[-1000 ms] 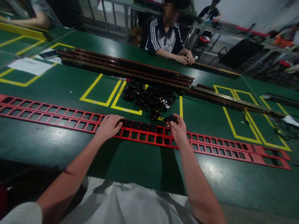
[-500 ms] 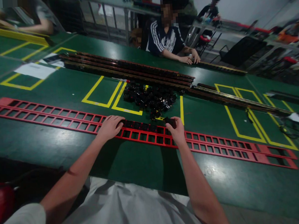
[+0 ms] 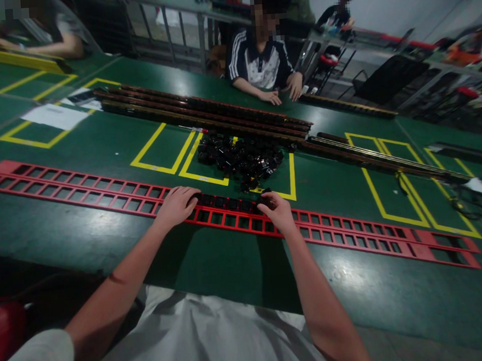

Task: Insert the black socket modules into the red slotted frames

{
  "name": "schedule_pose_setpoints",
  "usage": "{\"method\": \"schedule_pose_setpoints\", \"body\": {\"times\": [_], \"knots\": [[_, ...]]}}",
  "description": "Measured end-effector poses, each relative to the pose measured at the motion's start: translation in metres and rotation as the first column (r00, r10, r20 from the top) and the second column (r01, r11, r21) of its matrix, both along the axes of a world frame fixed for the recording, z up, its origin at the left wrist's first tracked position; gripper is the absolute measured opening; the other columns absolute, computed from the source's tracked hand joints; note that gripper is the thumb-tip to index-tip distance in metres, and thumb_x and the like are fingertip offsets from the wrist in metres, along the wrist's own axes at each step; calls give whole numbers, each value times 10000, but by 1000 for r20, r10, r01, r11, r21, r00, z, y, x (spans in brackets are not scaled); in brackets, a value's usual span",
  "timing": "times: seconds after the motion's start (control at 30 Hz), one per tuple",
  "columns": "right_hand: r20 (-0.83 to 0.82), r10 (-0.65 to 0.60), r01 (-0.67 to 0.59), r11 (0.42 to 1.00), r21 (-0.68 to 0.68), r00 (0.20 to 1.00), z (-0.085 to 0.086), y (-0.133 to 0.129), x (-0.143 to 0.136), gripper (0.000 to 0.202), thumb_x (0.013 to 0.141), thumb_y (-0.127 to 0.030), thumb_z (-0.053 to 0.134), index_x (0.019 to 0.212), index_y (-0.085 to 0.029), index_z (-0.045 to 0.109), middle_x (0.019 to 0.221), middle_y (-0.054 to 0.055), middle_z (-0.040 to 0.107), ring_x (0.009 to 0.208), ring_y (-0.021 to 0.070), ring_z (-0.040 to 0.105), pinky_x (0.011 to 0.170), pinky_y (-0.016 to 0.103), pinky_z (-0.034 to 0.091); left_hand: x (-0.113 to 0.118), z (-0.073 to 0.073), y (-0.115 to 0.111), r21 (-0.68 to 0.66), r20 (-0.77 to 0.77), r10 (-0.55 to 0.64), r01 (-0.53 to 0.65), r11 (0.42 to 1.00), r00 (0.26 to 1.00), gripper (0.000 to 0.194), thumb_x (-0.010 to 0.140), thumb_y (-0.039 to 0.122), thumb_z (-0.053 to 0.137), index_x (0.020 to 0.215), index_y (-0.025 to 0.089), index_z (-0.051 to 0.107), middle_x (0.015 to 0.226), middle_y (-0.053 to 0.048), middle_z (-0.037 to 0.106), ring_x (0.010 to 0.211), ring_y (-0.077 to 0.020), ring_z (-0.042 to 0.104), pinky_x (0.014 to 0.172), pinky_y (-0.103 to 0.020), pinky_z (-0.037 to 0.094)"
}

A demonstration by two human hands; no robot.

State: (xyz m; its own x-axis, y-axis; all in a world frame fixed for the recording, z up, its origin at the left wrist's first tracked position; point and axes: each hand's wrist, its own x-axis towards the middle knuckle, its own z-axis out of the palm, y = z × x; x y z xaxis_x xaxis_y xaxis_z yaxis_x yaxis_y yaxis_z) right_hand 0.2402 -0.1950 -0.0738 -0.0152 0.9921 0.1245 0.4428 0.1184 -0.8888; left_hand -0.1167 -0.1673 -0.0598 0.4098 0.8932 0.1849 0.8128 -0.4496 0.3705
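Observation:
Two long red frames with square openings lie side by side, their red rail [image 3: 344,238] running across the green table. Several black square parts [image 3: 233,204] sit in a row of openings between my hands. My left hand [image 3: 179,204] rests on the frame left of that row, fingers curved together; whatever is under them is hidden. My right hand [image 3: 276,208] pinches a small black part [image 3: 266,200] at the right end of the row, over the frame. Just beyond lies a heap of black parts [image 3: 243,158].
Behind the heap lies a stack of long dark strips [image 3: 203,112], with more thin strips [image 3: 388,156] to the right. White paper [image 3: 57,115] lies at the left. Across the table [image 3: 134,72] sits a person [image 3: 260,63]. Cables [image 3: 473,202] lie at the right.
My right hand has moved a little left with the black part, down to the end of the row. My left hand stays where it was. The person opposite has drawn both hands left and apart.

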Motion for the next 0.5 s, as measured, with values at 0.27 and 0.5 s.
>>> {"method": "schedule_pose_setpoints", "body": {"times": [0.27,0.5], "knots": [[176,-1,-6,999,44,984,7,2,-2,306,792,-448,683,995,-220,707,864,42,683,708,183,584,659,314,469,0,-1,0,7,-19,-9,9,1000,1000,343,947,299,394,1187,201,617,1166,-72,685,1080,-268,590,1011,-453,391],[176,-5,-7,998,68,984,12,-1,-3,302,787,-453,684,973,-218,712,852,42,686,683,178,577,652,316,469,-1,-1,1,6,-9,-10,11,1000,1000,338,946,301,399,1184,212,622,1170,-69,686,1082,-262,596,1010,-445,394]]}}
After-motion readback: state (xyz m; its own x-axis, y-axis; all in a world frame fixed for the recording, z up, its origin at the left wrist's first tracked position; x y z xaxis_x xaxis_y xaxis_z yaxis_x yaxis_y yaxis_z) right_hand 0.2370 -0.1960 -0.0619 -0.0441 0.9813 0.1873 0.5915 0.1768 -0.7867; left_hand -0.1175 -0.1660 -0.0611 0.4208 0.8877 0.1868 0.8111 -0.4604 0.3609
